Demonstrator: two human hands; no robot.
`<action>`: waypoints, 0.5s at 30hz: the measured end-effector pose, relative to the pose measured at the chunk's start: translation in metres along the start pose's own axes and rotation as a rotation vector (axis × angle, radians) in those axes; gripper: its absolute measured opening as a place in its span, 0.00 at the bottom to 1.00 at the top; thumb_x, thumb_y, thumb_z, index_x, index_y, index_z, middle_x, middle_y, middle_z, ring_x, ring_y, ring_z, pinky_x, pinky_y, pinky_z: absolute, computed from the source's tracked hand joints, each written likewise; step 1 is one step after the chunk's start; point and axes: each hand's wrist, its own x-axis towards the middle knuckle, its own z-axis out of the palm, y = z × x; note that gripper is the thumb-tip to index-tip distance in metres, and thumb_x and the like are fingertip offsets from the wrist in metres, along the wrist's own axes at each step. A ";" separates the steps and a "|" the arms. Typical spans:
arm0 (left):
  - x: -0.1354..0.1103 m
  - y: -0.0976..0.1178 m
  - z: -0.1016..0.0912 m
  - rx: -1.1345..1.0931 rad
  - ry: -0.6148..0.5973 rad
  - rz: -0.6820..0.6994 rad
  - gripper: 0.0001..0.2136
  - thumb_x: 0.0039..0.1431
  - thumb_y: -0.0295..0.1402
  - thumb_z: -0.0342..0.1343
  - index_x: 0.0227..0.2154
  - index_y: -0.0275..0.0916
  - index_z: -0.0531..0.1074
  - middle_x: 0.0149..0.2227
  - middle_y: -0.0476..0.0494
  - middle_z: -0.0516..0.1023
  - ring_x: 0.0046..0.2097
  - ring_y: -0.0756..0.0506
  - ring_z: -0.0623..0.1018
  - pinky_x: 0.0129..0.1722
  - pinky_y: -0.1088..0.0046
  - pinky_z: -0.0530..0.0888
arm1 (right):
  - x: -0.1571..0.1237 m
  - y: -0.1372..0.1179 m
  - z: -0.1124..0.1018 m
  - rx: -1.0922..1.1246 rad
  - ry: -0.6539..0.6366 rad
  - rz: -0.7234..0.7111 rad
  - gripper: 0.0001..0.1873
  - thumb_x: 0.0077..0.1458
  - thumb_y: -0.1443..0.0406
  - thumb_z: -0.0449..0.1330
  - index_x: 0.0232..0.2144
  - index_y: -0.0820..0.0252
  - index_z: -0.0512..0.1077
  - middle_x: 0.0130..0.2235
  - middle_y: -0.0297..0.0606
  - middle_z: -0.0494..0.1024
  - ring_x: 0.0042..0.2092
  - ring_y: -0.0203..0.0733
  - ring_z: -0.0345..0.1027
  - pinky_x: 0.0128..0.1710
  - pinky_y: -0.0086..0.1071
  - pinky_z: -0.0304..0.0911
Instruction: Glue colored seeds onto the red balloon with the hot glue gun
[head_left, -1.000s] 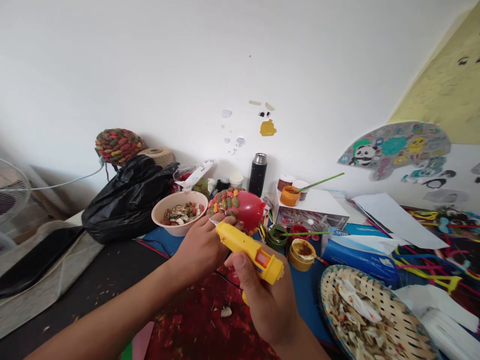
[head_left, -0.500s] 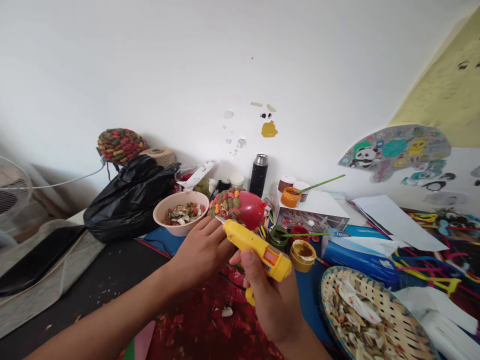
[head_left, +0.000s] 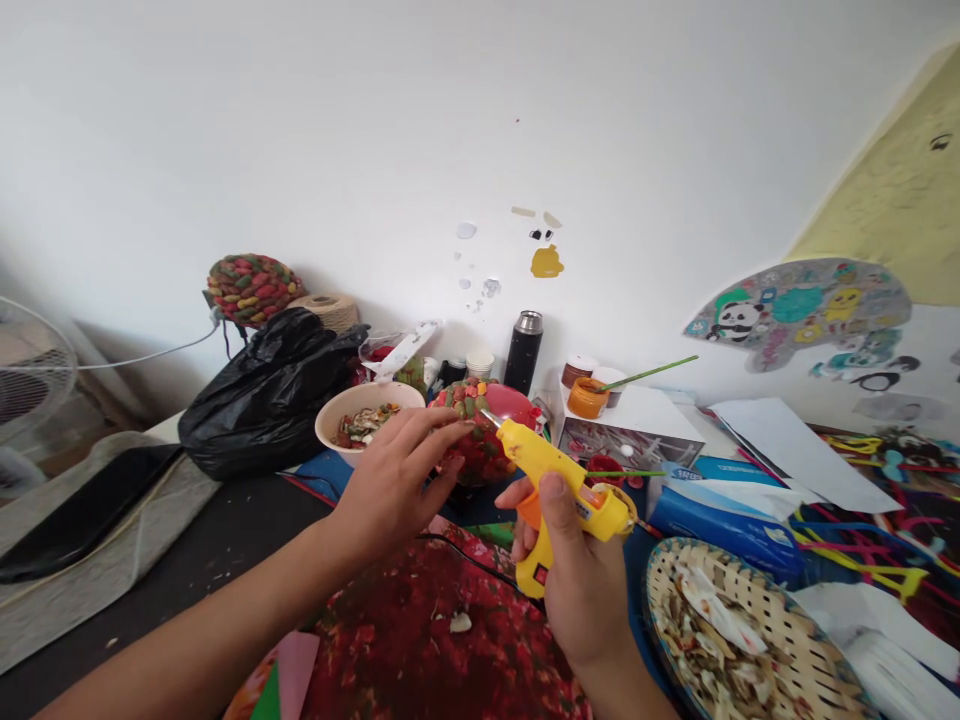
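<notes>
The right hand (head_left: 589, 580) wraps a yellow glue gun (head_left: 534, 452), nozzle (head_left: 490, 418) angled toward a red, piece-studded balloon (head_left: 511, 402) at far centre; the left hand (head_left: 394, 482), fingers spread, hangs near it, contact unclear. A hot nozzle, if it strays, could burn those fingers or burst the balloon. Lettering on the blue packet (head_left: 727, 522), right, is unreadable.

From afar I see, at five o'clock, a smooth yellow plastic glue gun (head_left: 544, 455) with a metal nozzle (head_left: 491, 418); nine, a glossy, crinkled plastic bag (head_left: 262, 410); four, a rough woven basket (head_left: 796, 632); twelve, a matt wall (head_left: 375, 150).
</notes>
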 end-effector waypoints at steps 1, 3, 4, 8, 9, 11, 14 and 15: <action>0.002 -0.001 0.002 -0.001 0.008 -0.017 0.11 0.76 0.29 0.58 0.57 0.38 0.76 0.58 0.33 0.83 0.56 0.35 0.82 0.55 0.53 0.80 | 0.001 0.001 -0.001 0.004 -0.010 -0.005 0.36 0.62 0.33 0.67 0.30 0.62 0.83 0.19 0.33 0.73 0.20 0.35 0.67 0.20 0.26 0.62; 0.004 -0.001 0.005 -0.005 0.024 -0.019 0.12 0.75 0.29 0.59 0.58 0.38 0.75 0.60 0.32 0.82 0.58 0.34 0.81 0.57 0.52 0.79 | 0.000 0.001 0.000 0.014 0.001 0.002 0.37 0.61 0.33 0.67 0.30 0.62 0.83 0.19 0.33 0.73 0.20 0.34 0.66 0.20 0.25 0.61; 0.005 -0.001 0.007 -0.005 0.031 -0.004 0.12 0.75 0.29 0.59 0.57 0.39 0.75 0.61 0.32 0.81 0.59 0.34 0.80 0.58 0.52 0.79 | -0.001 0.001 0.001 0.022 0.017 0.010 0.37 0.61 0.33 0.67 0.30 0.62 0.83 0.19 0.33 0.72 0.20 0.34 0.66 0.20 0.25 0.61; 0.006 0.001 0.012 0.036 0.016 0.129 0.10 0.76 0.28 0.58 0.55 0.40 0.77 0.60 0.34 0.83 0.64 0.34 0.78 0.63 0.52 0.76 | -0.003 -0.003 0.003 0.039 0.061 0.010 0.36 0.61 0.33 0.68 0.29 0.61 0.84 0.20 0.32 0.72 0.21 0.33 0.65 0.22 0.24 0.61; 0.007 0.003 0.013 0.054 0.005 0.163 0.10 0.76 0.28 0.58 0.55 0.41 0.77 0.60 0.34 0.83 0.65 0.33 0.78 0.64 0.51 0.76 | -0.002 -0.003 0.003 0.035 0.052 0.002 0.37 0.60 0.33 0.68 0.29 0.61 0.83 0.20 0.32 0.72 0.21 0.33 0.65 0.21 0.25 0.61; 0.009 0.005 0.015 0.095 -0.015 0.207 0.12 0.77 0.28 0.57 0.57 0.41 0.78 0.62 0.33 0.82 0.67 0.33 0.77 0.66 0.50 0.74 | 0.000 -0.003 0.003 0.025 0.037 -0.014 0.38 0.59 0.32 0.68 0.28 0.62 0.83 0.21 0.33 0.72 0.20 0.33 0.66 0.20 0.25 0.62; 0.016 0.007 0.019 0.133 -0.030 0.224 0.13 0.77 0.29 0.56 0.59 0.40 0.78 0.66 0.32 0.80 0.70 0.32 0.75 0.69 0.48 0.73 | 0.002 -0.002 0.002 0.019 0.028 -0.033 0.37 0.61 0.33 0.67 0.29 0.62 0.84 0.21 0.32 0.70 0.20 0.33 0.66 0.20 0.25 0.62; 0.018 0.006 0.020 0.134 -0.037 0.226 0.13 0.77 0.29 0.56 0.59 0.39 0.78 0.67 0.32 0.80 0.71 0.31 0.74 0.70 0.47 0.73 | 0.002 -0.001 0.001 0.011 0.019 -0.031 0.37 0.62 0.33 0.67 0.29 0.62 0.84 0.20 0.32 0.70 0.21 0.33 0.67 0.20 0.24 0.63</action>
